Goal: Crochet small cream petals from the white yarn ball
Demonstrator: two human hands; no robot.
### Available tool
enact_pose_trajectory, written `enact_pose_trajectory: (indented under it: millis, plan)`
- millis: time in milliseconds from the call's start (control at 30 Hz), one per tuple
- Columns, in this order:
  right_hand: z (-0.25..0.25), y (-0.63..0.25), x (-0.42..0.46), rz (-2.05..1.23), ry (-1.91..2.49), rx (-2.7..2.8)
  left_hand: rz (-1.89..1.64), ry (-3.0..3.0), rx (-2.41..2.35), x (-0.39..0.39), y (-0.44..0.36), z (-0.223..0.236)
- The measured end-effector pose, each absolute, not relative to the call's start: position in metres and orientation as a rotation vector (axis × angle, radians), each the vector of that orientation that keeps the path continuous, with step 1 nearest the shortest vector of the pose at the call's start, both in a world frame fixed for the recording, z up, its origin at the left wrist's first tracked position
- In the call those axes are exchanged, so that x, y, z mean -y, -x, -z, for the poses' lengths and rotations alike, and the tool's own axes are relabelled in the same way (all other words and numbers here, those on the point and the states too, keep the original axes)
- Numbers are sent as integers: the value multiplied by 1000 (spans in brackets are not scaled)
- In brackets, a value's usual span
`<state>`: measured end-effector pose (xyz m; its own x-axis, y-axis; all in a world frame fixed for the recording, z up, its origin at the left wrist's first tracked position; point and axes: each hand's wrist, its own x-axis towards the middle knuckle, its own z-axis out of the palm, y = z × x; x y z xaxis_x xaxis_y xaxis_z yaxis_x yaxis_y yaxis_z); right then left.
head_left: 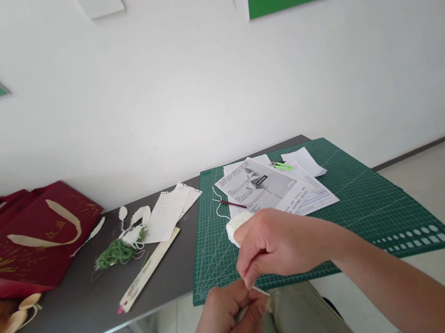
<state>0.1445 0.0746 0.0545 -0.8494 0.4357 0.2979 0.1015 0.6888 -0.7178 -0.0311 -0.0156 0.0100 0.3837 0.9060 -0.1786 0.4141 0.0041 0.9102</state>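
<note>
Just past the front edge of the green cutting mat [368, 205], my two hands meet above the lap. My left hand [232, 322] is closed, with a thin white piece [261, 291] showing between its fingers; whether it is yarn or a worked piece I cannot tell. Thumb and forefinger of my right hand [279, 242] pinch together right at that spot, and what they hold is too small to make out. Partly hidden behind the right hand sits a ball of white yarn [235, 227]. A dark red crochet hook [232, 204] lies beyond it, beside a loose white strand.
Printed papers [267, 184] lie on the mat with a bright green snipper-like tool [282, 166]. To the left are blank sheets [166, 214], a long paper strip [150, 271], green yarn [116, 253], white leaf-shaped pieces [140, 216] and red gift bags [44, 240]. A wall stands behind.
</note>
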Motion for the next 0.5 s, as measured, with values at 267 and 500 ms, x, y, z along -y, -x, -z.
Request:
enact_pose_trajectory:
  millis: [267, 500]
  plan:
    - [-14, -120, -92, -1449, 277, 1960, -925, -861, -487, 7, 29, 33]
    - [8, -111, -76, -1465, 479, 1800, -1012, -730, -533, 11, 31, 41]
